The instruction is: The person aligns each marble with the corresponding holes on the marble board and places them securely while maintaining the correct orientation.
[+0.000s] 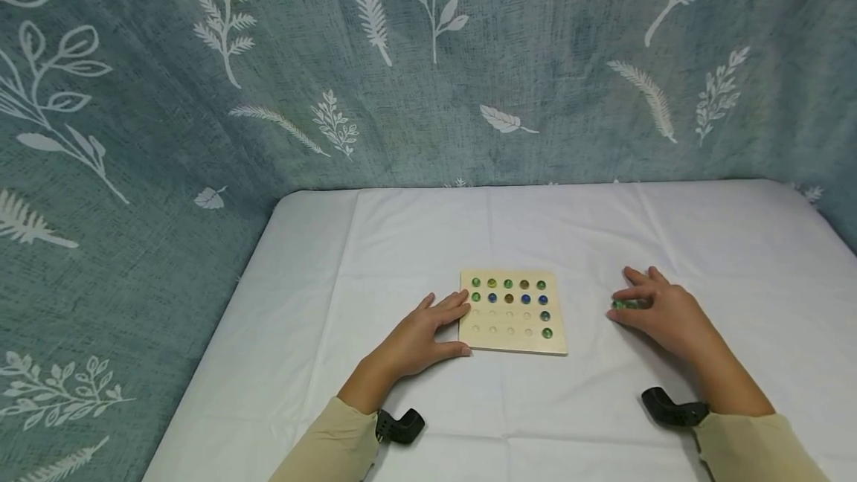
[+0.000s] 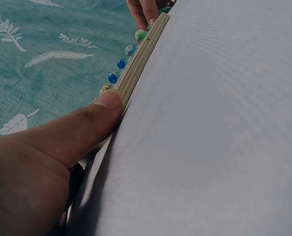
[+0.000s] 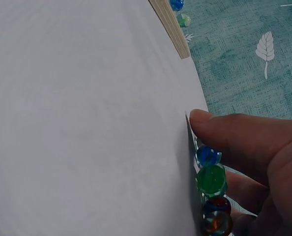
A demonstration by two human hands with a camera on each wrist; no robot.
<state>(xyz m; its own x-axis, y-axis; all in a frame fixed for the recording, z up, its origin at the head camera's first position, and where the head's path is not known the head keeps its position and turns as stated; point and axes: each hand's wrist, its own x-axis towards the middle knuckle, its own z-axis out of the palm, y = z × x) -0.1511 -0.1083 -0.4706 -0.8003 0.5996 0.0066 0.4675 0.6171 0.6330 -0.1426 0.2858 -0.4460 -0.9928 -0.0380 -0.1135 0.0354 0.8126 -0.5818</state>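
A pale wooden board (image 1: 512, 342) lies flat on the white cloth. Glass marbles (image 1: 525, 299) fill its two far rows and the right end of its two near rows; bare hollows show beside those. My left hand (image 1: 418, 333) rests at the board's left side, fingers and thumb stretched apart. In the left wrist view the thumb touches the board's edge (image 2: 142, 54). Off to the right of the board, my right hand (image 1: 669, 315) curves over loose marbles (image 1: 629, 304), thumb and forefinger apart. Green, blue and reddish-brown marbles (image 3: 212, 179) show beneath it in the right wrist view.
A white cloth (image 1: 375, 244) with fold creases covers the table. Blue-green fabric (image 1: 428, 117) printed with white leaves hangs behind and along the left. Black wrist cameras (image 1: 402, 428) sit on both forearms, near the beige sleeves (image 1: 335, 441).
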